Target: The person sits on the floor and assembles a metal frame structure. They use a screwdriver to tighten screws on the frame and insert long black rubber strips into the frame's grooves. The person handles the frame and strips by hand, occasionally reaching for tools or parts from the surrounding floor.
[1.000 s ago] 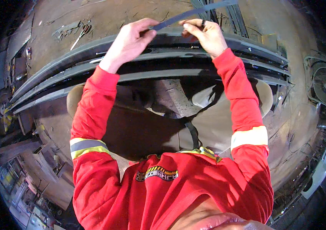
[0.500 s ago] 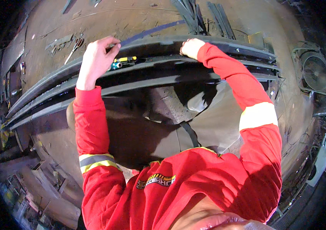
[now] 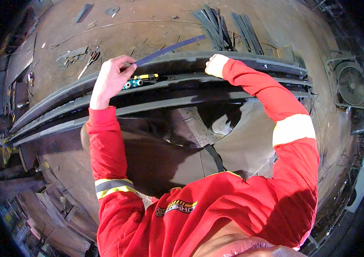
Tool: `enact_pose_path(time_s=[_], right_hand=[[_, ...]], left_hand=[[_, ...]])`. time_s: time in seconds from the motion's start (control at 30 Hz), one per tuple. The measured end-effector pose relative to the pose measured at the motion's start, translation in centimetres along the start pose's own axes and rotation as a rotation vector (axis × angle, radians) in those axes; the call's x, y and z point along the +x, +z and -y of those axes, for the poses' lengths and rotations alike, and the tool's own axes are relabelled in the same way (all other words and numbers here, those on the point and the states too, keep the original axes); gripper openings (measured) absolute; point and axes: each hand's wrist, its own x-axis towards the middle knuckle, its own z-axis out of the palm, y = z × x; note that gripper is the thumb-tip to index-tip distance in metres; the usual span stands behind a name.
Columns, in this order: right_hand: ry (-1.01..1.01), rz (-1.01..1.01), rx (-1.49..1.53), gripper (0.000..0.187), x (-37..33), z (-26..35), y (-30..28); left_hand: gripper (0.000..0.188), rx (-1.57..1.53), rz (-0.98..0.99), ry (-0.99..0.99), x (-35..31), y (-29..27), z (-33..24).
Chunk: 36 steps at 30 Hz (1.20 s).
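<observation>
My left hand [image 3: 112, 79] pinches the near end of a long, thin dark blue strip [image 3: 171, 48]. The strip slants away to the right over the far edge of the long curved grey rails [image 3: 182, 103]. My right hand [image 3: 216, 66] is closed at the farthest rail; its fingers curl out of sight, and anything inside them is hidden. Beside my left hand, a yellow-and-black tool [image 3: 147, 77] and two teal round-ended pieces [image 3: 132, 84] lie in the channel between the rails.
Beyond the rails, scissors [image 3: 90, 63] lie on the brown floor. Bundled dark strips [image 3: 217, 28] are spread at the far middle, with a second bundle [image 3: 247, 33] alongside. A fan [image 3: 351, 81] stands at right. Wooden pieces [image 3: 53, 203] lie at lower left.
The whole view has shifted, putting the scene slightly lower in the picture. More of the teal pieces shows beside my left hand. Both hands keep nearly the same places along the rails.
</observation>
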Motion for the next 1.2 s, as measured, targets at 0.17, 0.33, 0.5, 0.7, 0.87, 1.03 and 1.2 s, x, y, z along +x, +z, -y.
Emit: enact_pose_path(time_s=[0.17,0.33,0.5,0.7,0.87,1.03,1.2], right_hand=[[-0.138,-0.038,-0.005,0.012,-0.8,-1.2,1.6],[-0.106,-0.189,0.101,0.011,-2.4,-2.4,3.7],[0.481,-0.403,1.005,0.013,-5.2,-2.3,-0.5],[0.551,-0.497,2.053,0.019,-8.1,-2.2,-4.2],[0.238,-0.458,2.389,0.016,-9.6,-1.4,-3.2],[0.198,-0.473,2.434,0.015,-9.6,-1.0,-3.6],[0.136,-0.516,2.418,0.016,-9.9,-1.4,-2.8]], left_hand=[[0.017,0.046,-0.033,0.045,-0.1,-0.2,0.0],[0.015,0.072,0.012,0.071,0.0,-0.3,-0.7],[0.015,0.106,0.02,0.111,-0.6,-1.1,-0.9],[0.014,-0.037,0.112,0.194,-0.1,0.1,-1.7],[0.013,-0.078,0.142,0.186,0.2,0.5,-2.9],[0.013,-0.093,0.168,0.221,0.4,0.9,-2.7],[0.011,-0.114,0.188,0.159,0.4,1.1,-2.6]])
